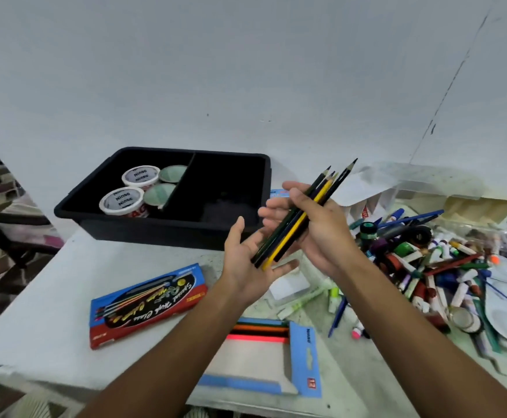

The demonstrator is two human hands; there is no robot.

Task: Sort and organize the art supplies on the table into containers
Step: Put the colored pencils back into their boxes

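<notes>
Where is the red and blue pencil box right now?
The red and blue pencil box lies flat on the white table, near the black tray, left of the hands.

On the desk a divided bin sits at the back left, four paint tubs in its left compartment. Before it lie a closed pencil box and, nearer, an open pencil box. A heap of paint tubes and pens lies at the right.

Dark green, yellow, blue and black wooden pencils form the held bundle. A black plastic two-compartment tray at the table's far edge holds white-lidded round tubs with black lettering. A blue-and-red flat cardboard pencil box carries yellow script on a black oval.
</notes>
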